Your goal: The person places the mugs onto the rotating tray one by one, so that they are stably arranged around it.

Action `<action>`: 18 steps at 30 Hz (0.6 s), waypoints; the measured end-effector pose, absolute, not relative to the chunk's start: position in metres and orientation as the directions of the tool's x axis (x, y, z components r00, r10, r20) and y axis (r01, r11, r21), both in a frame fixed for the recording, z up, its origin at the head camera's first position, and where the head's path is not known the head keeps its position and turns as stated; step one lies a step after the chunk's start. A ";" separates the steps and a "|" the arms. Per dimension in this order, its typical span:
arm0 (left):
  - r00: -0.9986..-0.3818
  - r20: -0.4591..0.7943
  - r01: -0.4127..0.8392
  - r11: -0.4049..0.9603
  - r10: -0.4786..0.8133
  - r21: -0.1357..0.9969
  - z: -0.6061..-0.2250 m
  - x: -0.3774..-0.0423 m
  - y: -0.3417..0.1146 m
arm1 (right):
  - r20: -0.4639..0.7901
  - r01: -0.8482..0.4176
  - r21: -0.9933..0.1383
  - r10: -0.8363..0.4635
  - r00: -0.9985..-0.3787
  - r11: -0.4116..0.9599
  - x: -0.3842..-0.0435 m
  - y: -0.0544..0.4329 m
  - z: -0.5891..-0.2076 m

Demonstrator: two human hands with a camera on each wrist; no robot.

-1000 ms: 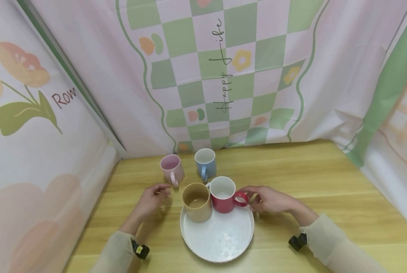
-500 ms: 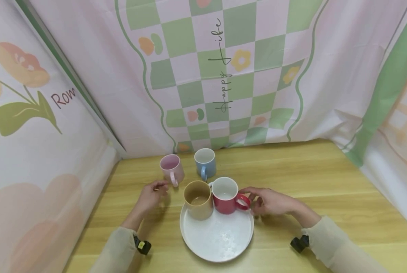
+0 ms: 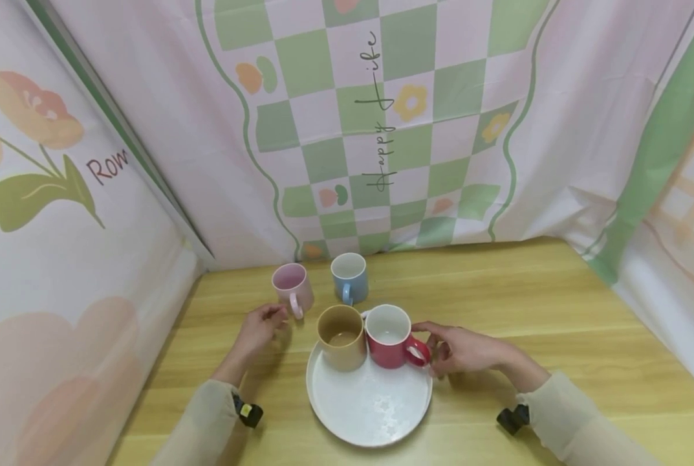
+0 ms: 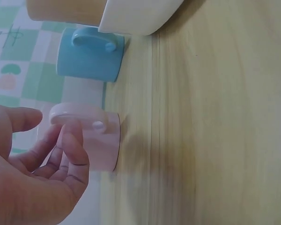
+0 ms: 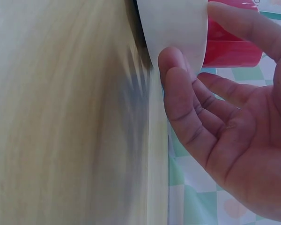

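A white round tray (image 3: 370, 414) with a raised rim carries a tan mug (image 3: 343, 362) and, right beside it, a red mug (image 3: 384, 353) with a white inside. My right hand (image 3: 466, 349) is at the tray's right rim, beside the red mug's handle (image 3: 419, 353). In the right wrist view its bent fingers (image 5: 182, 93) lie against the outside of the tray wall (image 5: 175, 28). My left hand (image 3: 259, 330) hovers by the handle of a pink mug (image 3: 298, 296), fingers loosely curled and holding nothing; whether they touch the handle I cannot tell.
A blue mug (image 3: 351, 288) stands behind the tray, its handle facing me. All of this is on a wooden table (image 3: 498, 278). A checked curtain (image 3: 405, 142) hangs behind the table, and a printed cloth (image 3: 79, 291) closes the left side.
The tray's mugs have swung clockwise: tan back and rightward, red rightward and slightly toward me. My right hand has shifted slightly right. My left hand has edged toward the pink mug's handle.
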State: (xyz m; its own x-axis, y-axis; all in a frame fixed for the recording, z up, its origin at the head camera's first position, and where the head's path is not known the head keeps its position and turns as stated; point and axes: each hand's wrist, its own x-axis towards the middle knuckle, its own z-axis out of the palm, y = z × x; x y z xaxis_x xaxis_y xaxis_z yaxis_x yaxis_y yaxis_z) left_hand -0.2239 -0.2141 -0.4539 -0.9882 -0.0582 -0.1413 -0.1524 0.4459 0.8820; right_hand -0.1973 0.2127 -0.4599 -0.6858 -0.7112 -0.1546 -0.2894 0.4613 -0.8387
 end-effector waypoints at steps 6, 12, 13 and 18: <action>-0.982 -0.175 -0.190 0.397 -0.074 0.898 -0.458 -0.231 -0.214 | -0.165 -0.293 -0.827 -0.705 -0.689 0.480 -0.196 0.212 -0.461; -0.979 -0.196 -0.203 0.318 -0.054 0.926 -0.460 -0.237 -0.211 | -0.183 -0.285 -0.820 -0.699 -0.691 0.496 -0.196 0.213 -0.462; -0.979 -0.197 -0.202 0.309 -0.050 0.929 -0.460 -0.238 -0.210 | -0.184 -0.287 -0.818 -0.699 -0.691 0.499 -0.196 0.213 -0.462; -0.981 -0.188 -0.192 0.268 -0.039 0.944 -0.462 -0.240 -0.207 | -0.179 -0.306 -0.810 -0.708 -0.683 0.500 -0.195 0.213 -0.463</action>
State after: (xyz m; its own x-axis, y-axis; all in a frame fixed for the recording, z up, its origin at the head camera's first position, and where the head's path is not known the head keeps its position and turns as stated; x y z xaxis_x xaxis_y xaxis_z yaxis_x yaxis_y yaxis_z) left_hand -0.2399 -0.2068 -0.4621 -0.9813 -0.0394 -0.1884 -0.1920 0.2680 0.9441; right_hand -0.1948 0.2127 -0.4631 -0.6831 -0.7082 -0.1785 -0.3062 0.4996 -0.8103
